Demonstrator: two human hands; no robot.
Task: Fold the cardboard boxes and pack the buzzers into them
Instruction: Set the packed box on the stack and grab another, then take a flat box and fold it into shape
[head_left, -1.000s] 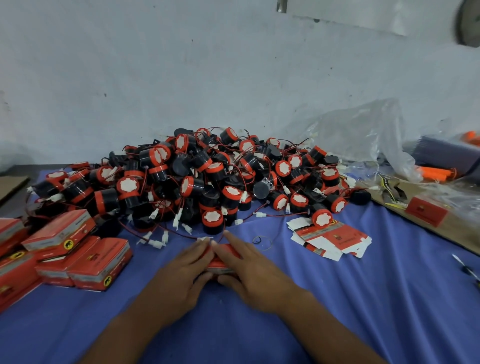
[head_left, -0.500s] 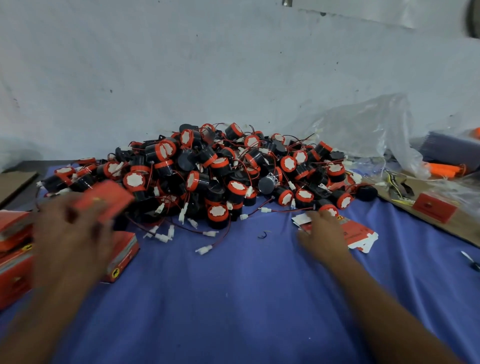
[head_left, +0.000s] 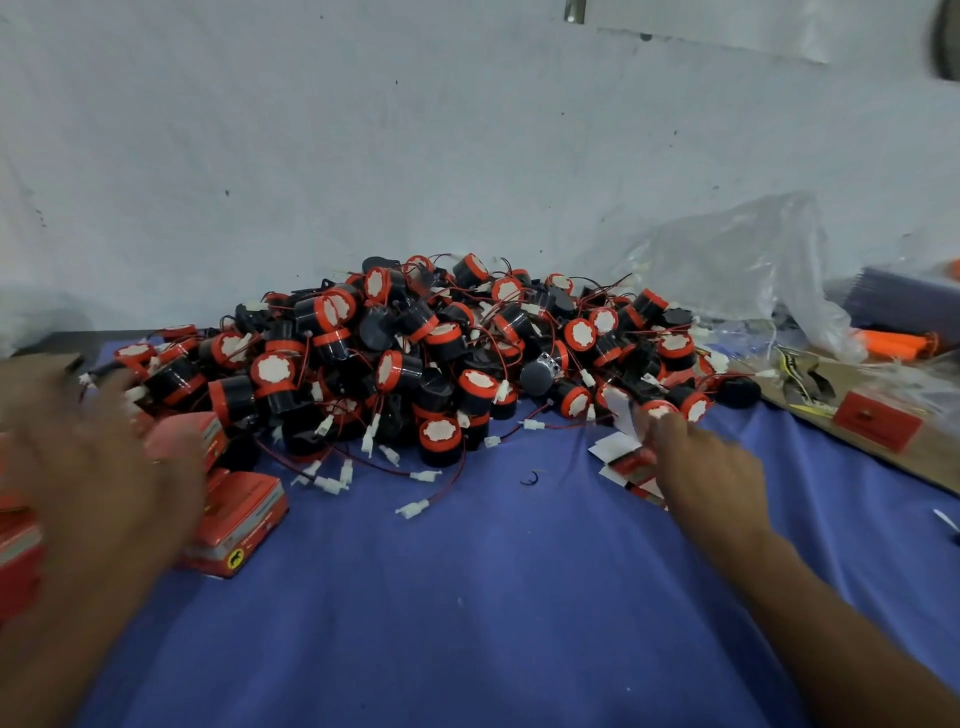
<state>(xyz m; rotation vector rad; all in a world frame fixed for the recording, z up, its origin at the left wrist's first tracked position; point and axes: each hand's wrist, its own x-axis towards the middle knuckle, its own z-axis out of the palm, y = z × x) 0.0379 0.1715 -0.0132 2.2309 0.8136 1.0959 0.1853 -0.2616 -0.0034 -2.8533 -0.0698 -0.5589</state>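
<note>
**Right hand (head_left: 701, 467) reaches the flat cartons (head_left: 615, 446) at centre right while the left hand (head_left: 98, 467) hovers over the packed boxes (head_left: 244, 514) at left.**

The left fingers look spread and hold nothing, though they are blurred. Whether the right fingers pinch a carton or only touch it cannot be told. The step probably calls for peeling off the top blank alone. The buzzers (head_left: 441, 353) lie heaped mid-frame on the blue desk (head_left: 467, 597), and their loose wires (head_left: 415, 506) could snag. A plastic bag (head_left: 743, 260) crowds the right.
</note>
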